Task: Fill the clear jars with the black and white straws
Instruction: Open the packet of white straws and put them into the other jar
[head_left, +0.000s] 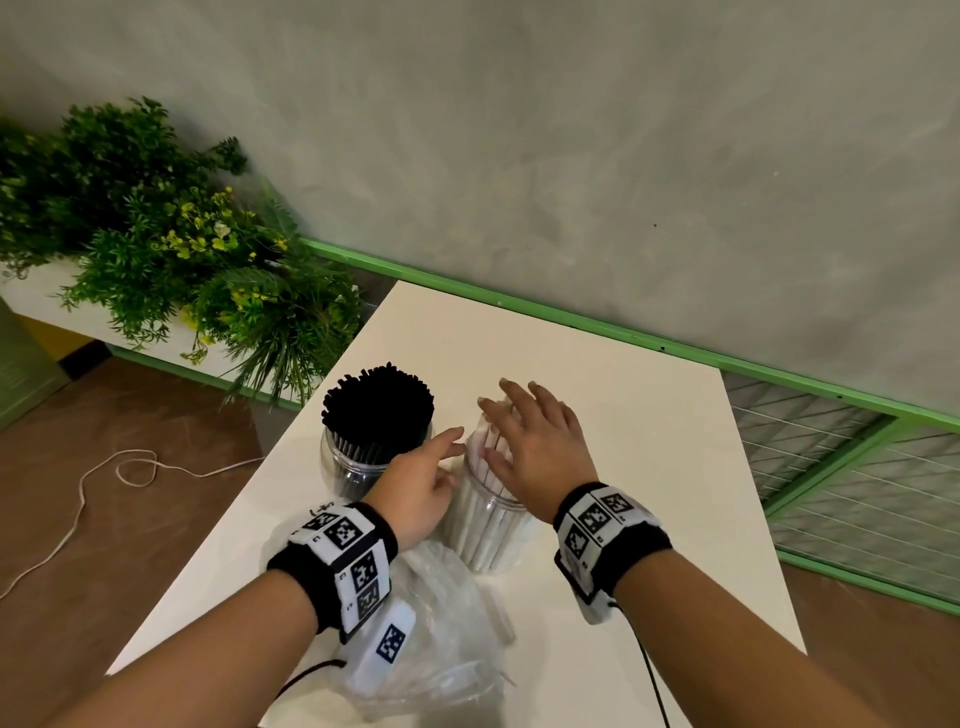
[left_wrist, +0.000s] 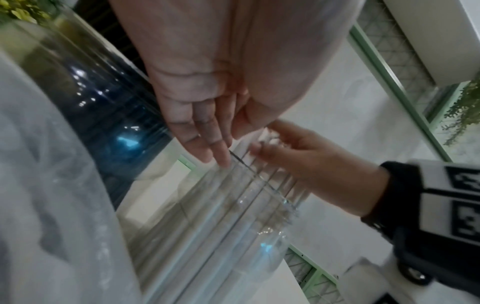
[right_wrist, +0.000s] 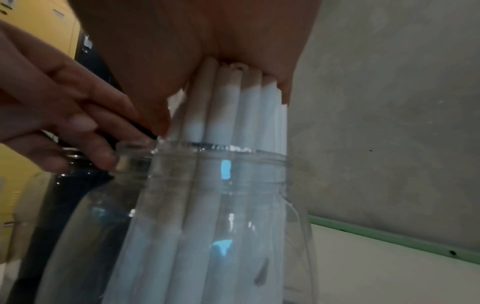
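Right hand (head_left: 535, 447) lies flat, fingers straight and spread, palm pressing down on the tops of the white straws (right_wrist: 233, 107), most likely to seat them level in their clear jar (right_wrist: 207, 205). Left hand (head_left: 421, 488) comes in alongside with fingers (right_wrist: 85, 123) extended and relaxed, tips at the jar's rim, gripping nothing; it looks like a guard so the jar doesn't tip or the bundle splay. The straws stand upright, packed tight through the neck. Just beside it, the second jar (head_left: 343, 462) already bristles with black straws (head_left: 378, 410). Near the wrists, crumpled plastic bags (head_left: 447, 639) lie on the white table (head_left: 649, 467), probably the emptied packaging. This looks close to finished.
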